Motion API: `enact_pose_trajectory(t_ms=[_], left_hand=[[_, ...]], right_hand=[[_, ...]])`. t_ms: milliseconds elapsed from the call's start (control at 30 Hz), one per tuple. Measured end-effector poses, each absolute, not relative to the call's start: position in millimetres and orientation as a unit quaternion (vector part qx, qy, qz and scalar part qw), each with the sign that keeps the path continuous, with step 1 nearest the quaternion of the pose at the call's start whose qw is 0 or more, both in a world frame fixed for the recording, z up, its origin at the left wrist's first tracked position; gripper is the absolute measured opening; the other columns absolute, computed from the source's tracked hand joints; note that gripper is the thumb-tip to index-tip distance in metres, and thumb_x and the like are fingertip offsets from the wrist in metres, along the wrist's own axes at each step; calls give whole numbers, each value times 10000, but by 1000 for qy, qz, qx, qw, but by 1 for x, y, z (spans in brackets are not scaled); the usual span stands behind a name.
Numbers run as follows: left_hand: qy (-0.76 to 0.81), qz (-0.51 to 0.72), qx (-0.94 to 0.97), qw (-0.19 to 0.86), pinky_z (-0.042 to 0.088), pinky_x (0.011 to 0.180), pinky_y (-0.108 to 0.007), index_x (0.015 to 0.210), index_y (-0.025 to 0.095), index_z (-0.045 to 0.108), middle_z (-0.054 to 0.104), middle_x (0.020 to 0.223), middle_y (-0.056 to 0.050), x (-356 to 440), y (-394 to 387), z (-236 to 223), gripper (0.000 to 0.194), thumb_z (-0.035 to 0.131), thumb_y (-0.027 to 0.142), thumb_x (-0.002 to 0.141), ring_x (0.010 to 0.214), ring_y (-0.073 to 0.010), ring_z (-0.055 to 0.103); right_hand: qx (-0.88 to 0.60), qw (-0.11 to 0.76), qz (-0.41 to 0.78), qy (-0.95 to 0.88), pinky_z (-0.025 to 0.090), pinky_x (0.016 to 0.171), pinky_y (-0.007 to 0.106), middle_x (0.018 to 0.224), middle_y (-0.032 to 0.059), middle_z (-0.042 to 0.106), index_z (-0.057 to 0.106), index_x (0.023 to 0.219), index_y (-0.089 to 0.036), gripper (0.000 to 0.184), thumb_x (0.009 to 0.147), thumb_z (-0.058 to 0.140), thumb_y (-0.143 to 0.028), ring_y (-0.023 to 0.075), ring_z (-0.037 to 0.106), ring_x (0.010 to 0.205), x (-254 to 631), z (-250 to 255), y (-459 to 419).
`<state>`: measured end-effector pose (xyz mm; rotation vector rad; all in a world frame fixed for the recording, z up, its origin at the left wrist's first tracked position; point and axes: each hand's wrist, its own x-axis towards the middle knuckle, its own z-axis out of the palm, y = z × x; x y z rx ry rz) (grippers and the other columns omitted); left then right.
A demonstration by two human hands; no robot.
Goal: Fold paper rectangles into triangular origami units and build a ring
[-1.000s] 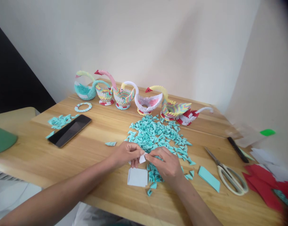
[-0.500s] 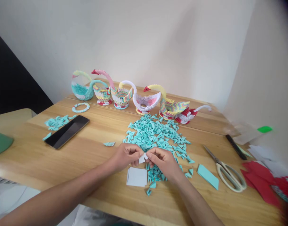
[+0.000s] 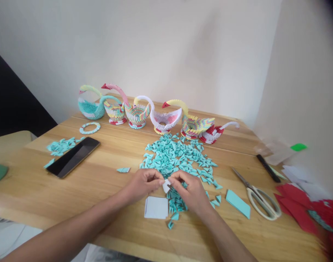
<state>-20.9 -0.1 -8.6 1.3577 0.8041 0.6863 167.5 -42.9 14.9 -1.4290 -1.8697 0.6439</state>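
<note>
Between my two hands is a small folded piece of white paper [image 3: 166,186]. My left hand [image 3: 148,183] pinches its left side, thumb against the forefinger. On the other side my right hand [image 3: 187,187] grips it with thumb and fingertips. Just below lies a stack of white paper slips [image 3: 156,207] on the table. A large heap of folded turquoise paper triangles [image 3: 172,153] spreads behind and beneath my hands. To the right sits a stack of turquoise paper slips [image 3: 237,203].
Several folded-paper swans [image 3: 166,120] line the back of the wooden table [image 3: 101,203]. A phone [image 3: 73,157], a paper ring [image 3: 89,128] and more turquoise pieces [image 3: 61,146] lie left. Scissors [image 3: 257,196], a black stick-like object [image 3: 268,168] and red paper [image 3: 296,198] lie right.
The white piece has turned between my fingers and now points downward. My hands stay close together. The whole view has shifted slightly, so the table items appear a little further left.
</note>
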Motion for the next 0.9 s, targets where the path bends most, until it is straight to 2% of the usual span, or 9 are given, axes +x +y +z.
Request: enact_pose_trajectory(t_ms=[67,167,367,533,667,800,900], left_hand=[[351,296,543,704,409,433,-184,718,124,603,581,544,22,-22,1,-10,367,694,480,721,425,-71,496],[347,316,487,737,460,482,-190,735,117,606,660,652,-18,-23,3,-10,375,730,469,696,476,-77,562],[343,319,497,731,470,488,-194,738,112,624,695,672,-35,-21,1,-10,359,739,450,695,481,-83,580],[340,321,515,719,464,476,-190,743,107,639,691,643,-30,-16,-2,-15,396,745,482,671,472,-85,578],[333,312,515,726,460,475,-186,736,101,662,684,616,-30,-15,-3,-14,412,750,496,660,472,-88,585],[339,314,514,723,471,492,-193,721,101,671,672,585,-25,-17,-3,-10,390,741,482,681,474,-93,587],[343,334,502,720,488,516,-206,737,103,675,695,643,-38,-19,-2,-8,375,745,467,682,501,-98,595]], right_hand=[[-564,384,264,-682,418,584,236,652,-5,615,604,740,-196,213,891,519,-319,138,552,603,170,15,-42],[-564,423,307,-639,445,587,244,701,13,639,615,798,-194,236,897,497,-372,148,574,624,173,15,-41],[-539,407,400,-620,441,572,242,678,5,609,635,825,-183,275,868,535,-436,142,555,616,165,13,-41],[-557,409,420,-588,419,495,226,592,-30,535,576,711,-187,279,810,613,-445,117,516,518,158,10,-41],[-560,412,433,-574,430,479,221,596,-28,555,572,707,-186,301,803,618,-468,108,509,495,159,8,-41],[-539,428,437,-578,461,512,228,624,-11,575,587,737,-186,316,854,545,-476,118,532,536,162,11,-42],[-528,433,424,-595,476,564,238,716,9,604,604,791,-186,280,865,531,-446,128,558,609,162,12,-42]])
